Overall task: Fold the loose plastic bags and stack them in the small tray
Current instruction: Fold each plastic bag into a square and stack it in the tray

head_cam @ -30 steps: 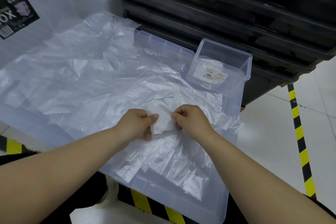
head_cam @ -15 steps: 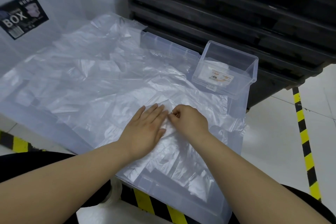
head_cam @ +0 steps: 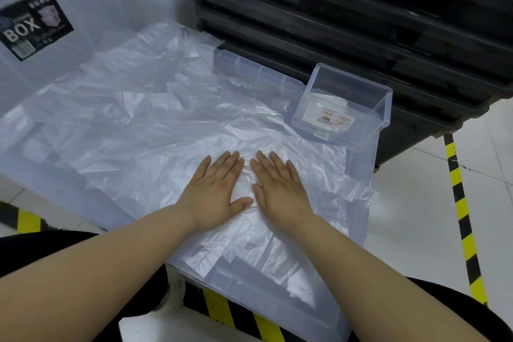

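Both my hands lie flat and released, palms down with the fingers straight and close together: my left hand and my right hand sit side by side, thumbs nearly meeting, pressing on a small folded bag of thin, cloudy plastic that shows in the gap between them. It rests on top of the loose plastic bags, a wide, crinkled, glossy layer of translucent film full of creases and sharp highlights, spread over a pale see-through plastic lid with a ribbed far edge. The small tray stands on the lid's far right corner, apart from my fingertips; it is a rigid, clear, rectangular box with rounded corners, and a white label with orange print shows through its front wall. Behind it rise stacked black crates, matt and hard-edged. Yellow-and-black striped tape runs along the smooth white floor to my right.
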Demonstrator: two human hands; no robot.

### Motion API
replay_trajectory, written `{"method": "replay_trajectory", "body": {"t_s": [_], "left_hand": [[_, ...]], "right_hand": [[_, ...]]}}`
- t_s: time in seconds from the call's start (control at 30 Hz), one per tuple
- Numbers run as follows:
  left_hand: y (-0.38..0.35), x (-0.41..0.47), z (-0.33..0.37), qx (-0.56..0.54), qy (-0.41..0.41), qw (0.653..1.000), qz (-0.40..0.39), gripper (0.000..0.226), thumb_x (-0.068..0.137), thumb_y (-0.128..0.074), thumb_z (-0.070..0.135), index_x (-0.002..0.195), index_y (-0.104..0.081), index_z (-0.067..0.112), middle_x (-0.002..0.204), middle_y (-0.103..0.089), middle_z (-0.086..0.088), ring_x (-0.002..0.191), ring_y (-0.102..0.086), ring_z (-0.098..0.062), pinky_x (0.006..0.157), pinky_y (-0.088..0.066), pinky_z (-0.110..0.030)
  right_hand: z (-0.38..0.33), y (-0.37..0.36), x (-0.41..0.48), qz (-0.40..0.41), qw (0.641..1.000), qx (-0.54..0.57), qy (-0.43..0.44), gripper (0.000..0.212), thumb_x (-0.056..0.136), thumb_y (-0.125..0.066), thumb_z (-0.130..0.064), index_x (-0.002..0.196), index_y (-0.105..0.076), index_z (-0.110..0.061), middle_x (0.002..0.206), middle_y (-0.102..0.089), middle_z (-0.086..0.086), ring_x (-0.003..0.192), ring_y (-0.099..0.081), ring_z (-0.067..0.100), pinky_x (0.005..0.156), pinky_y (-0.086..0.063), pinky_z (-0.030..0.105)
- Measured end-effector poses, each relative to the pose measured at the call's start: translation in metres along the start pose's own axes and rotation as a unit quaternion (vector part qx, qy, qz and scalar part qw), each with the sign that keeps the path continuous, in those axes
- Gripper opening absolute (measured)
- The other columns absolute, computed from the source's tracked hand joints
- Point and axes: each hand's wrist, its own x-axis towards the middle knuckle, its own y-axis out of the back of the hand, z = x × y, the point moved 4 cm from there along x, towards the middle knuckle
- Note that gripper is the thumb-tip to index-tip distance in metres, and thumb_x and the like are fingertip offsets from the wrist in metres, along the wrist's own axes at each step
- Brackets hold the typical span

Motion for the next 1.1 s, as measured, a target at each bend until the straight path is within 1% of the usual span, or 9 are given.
{"method": "replay_trajectory", "body": {"t_s": [0.17, 0.37, 0.53, 0.63, 0.7, 0.83, 0.97, 1.03, 1.1], "left_hand": [[0.018, 0.001, -0.010, -0.048, 0.039, 0.997, 0.039, 0.072, 0.089, -0.035, 0.058, 0.147, -0.015, 0.021, 0.154, -0.015, 0.004, 0.141, -0.011, -0.011, 0.106, -0.005, -0.023], [0.034, 0.016, -0.006, -0.175, 0.107, 0.976, 0.071, 0.055, 0.082, -0.065, 0.034, 0.131, -0.046, 0.017, 0.130, -0.050, -0.002, 0.120, -0.043, -0.020, 0.096, -0.029, -0.028], [0.037, 0.029, -0.002, -0.228, 0.160, 0.960, 0.005, 0.047, 0.079, -0.070, 0.021, 0.120, -0.052, 0.011, 0.117, -0.055, -0.003, 0.110, -0.051, -0.021, 0.086, -0.038, -0.028], [0.041, 0.031, -0.002, -0.246, 0.165, 0.955, -0.008, 0.033, 0.078, -0.070, 0.015, 0.108, -0.059, 0.007, 0.094, -0.053, 0.000, 0.091, -0.051, -0.019, 0.066, -0.039, -0.023], [0.041, 0.030, -0.001, -0.247, 0.161, 0.955, -0.014, 0.020, 0.078, -0.069, 0.012, 0.095, -0.061, 0.007, 0.076, -0.049, 0.004, 0.081, -0.049, -0.017, 0.054, -0.035, -0.019], [0.041, 0.028, 0.001, -0.259, 0.146, 0.955, 0.000, 0.016, 0.077, -0.069, 0.008, 0.072, -0.055, 0.013, 0.067, -0.046, 0.007, 0.075, -0.049, -0.017, 0.051, -0.032, -0.017], [0.047, 0.026, 0.002, -0.282, 0.119, 0.952, 0.019, 0.026, 0.078, -0.067, 0.009, 0.062, -0.051, 0.021, 0.067, -0.048, 0.010, 0.063, -0.045, -0.005, 0.051, -0.032, -0.013], [0.050, 0.024, 0.003, -0.316, 0.114, 0.942, 0.032, 0.027, 0.078, -0.068, 0.007, 0.061, -0.052, 0.021, 0.066, -0.050, 0.009, 0.061, -0.045, -0.003, 0.050, -0.033, -0.010], [0.056, 0.021, 0.000, -0.378, 0.128, 0.915, 0.063, 0.028, 0.077, -0.069, 0.005, 0.059, -0.054, 0.019, 0.061, -0.052, 0.007, 0.055, -0.047, -0.003, 0.045, -0.034, -0.007]], "right_hand": [[0.010, 0.003, -0.005, 0.000, 0.998, -0.023, -0.066, 0.098, 0.059, 0.023, -0.046, 0.149, -0.006, -0.020, 0.156, 0.008, 0.004, 0.143, 0.015, 0.019, 0.103, 0.023, 0.027], [0.012, 0.004, -0.008, 0.013, 0.997, -0.012, -0.076, 0.099, 0.058, 0.022, -0.047, 0.149, -0.008, -0.019, 0.156, 0.004, 0.007, 0.143, 0.013, 0.021, 0.100, 0.026, 0.027], [0.012, 0.008, -0.008, 0.014, 0.998, -0.024, -0.064, 0.091, 0.067, 0.018, -0.049, 0.149, -0.011, -0.019, 0.157, 0.001, 0.005, 0.144, 0.010, 0.021, 0.101, 0.024, 0.029], [0.014, 0.010, -0.011, -0.001, 0.997, -0.019, -0.073, 0.057, 0.097, -0.008, -0.043, 0.149, -0.010, -0.019, 0.157, 0.002, 0.003, 0.143, 0.010, 0.020, 0.104, 0.022, 0.029], [0.016, 0.010, -0.010, -0.009, 0.997, -0.011, -0.073, 0.052, 0.101, -0.020, -0.037, 0.149, -0.009, -0.020, 0.157, 0.002, 0.002, 0.143, 0.011, 0.019, 0.109, 0.019, 0.030], [0.016, 0.010, -0.009, -0.007, 0.997, -0.011, -0.073, 0.055, 0.099, -0.017, -0.042, 0.148, -0.012, -0.019, 0.157, -0.001, 0.002, 0.144, 0.009, 0.019, 0.111, 0.017, 0.032], [0.016, 0.010, -0.009, 0.022, 0.998, 0.009, -0.065, 0.098, 0.063, 0.015, -0.054, 0.147, -0.018, -0.017, 0.156, -0.007, 0.003, 0.144, 0.004, 0.020, 0.104, 0.020, 0.027], [0.021, 0.013, -0.008, 0.027, 0.997, 0.025, -0.073, 0.080, 0.080, 0.002, -0.056, 0.148, -0.014, -0.018, 0.156, -0.005, 0.003, 0.144, 0.006, 0.018, 0.107, 0.018, 0.024], [0.024, 0.021, -0.008, 0.029, 0.992, 0.086, -0.083, 0.060, 0.096, -0.030, -0.044, 0.148, -0.012, -0.018, 0.156, -0.002, 0.001, 0.143, 0.008, 0.015, 0.111, 0.011, 0.023]]}}
